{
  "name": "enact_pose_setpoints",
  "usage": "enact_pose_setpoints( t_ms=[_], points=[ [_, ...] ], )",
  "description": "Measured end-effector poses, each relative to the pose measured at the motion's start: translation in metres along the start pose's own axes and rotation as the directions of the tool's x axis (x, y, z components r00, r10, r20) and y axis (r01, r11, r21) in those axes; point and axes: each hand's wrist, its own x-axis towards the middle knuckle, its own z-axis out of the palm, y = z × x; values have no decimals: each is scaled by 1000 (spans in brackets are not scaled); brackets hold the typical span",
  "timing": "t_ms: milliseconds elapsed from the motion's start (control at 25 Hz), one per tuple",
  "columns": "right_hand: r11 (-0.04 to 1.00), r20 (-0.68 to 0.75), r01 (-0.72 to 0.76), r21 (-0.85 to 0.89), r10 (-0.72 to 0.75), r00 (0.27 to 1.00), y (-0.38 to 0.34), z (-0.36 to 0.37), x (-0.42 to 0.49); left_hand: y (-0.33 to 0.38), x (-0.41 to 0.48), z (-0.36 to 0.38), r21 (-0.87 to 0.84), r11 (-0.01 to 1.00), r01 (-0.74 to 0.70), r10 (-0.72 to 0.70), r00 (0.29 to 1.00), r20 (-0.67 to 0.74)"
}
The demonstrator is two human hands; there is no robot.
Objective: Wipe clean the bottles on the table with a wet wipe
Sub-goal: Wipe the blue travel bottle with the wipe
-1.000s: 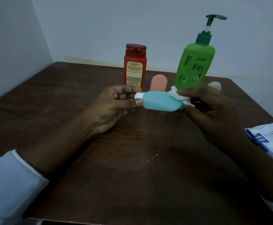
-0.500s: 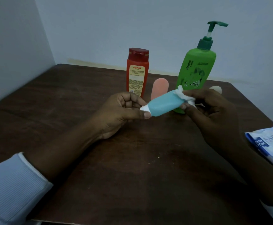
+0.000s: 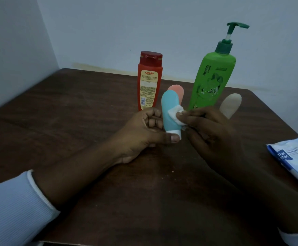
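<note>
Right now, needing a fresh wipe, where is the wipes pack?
In the head view, the wipes pack lies at the right edge of the table, right of the right hand.

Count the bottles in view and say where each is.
5. Red bottle and green pump bottle stand at the back; peach bottle between them; cream bottle right of the green; blue bottle gripped in the left hand. None looks hidden.

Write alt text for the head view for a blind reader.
The left hand holds a small blue bottle cap-down over a brown table while the right hand holds a wet wipe against its side. Behind are a red bottle, a green pump bottle, a pink bottle and a beige bottle; a wipes pack lies at right.
</note>
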Motion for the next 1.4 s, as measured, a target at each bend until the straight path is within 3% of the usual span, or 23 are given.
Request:
enact_pose_setpoints(
  t_ms=[200, 360, 560, 720, 840, 960, 1200, 1400],
  points=[
    [999, 69, -1, 42, -2, 998, -1, -2, 2, 3, 1, -2, -204, 978, 37, -32, 999, 27],
    [999, 136, -17, 38, 11, 991, 3, -10, 1, 14, 4, -13, -238, 963, 125, -111, 991, 68],
    [998, -125, -53, -33, 48, 991, 8, -22, 3, 22, 5, -24, -8, 985, 172, -172, 984, 41],
    [995, -150, -67, -68, 56, 987, 10, -24, 4, 22, 6, -29, 176, 955, 237, -248, 968, 39],
    [997, -58, -56, -58, 53, 997, 12, -21, 3, 18, 8, -30, 317, 928, 196, -222, 974, 49],
    [997, 128, -6, -76, 16, 992, 12, -13, 2, 14, 11, -30, 320, 927, 196, -231, 970, 76],
    [999, 488, -30, 42, 5, 873, 13, -6, 2, 13, 11, -37, 267, 943, 196, -246, 954, 169],
    [987, 528, -75, 145, -13, 849, 19, -18, 4, 13, 12, -39, 276, 955, 109, -149, 981, 127]
  ],
)
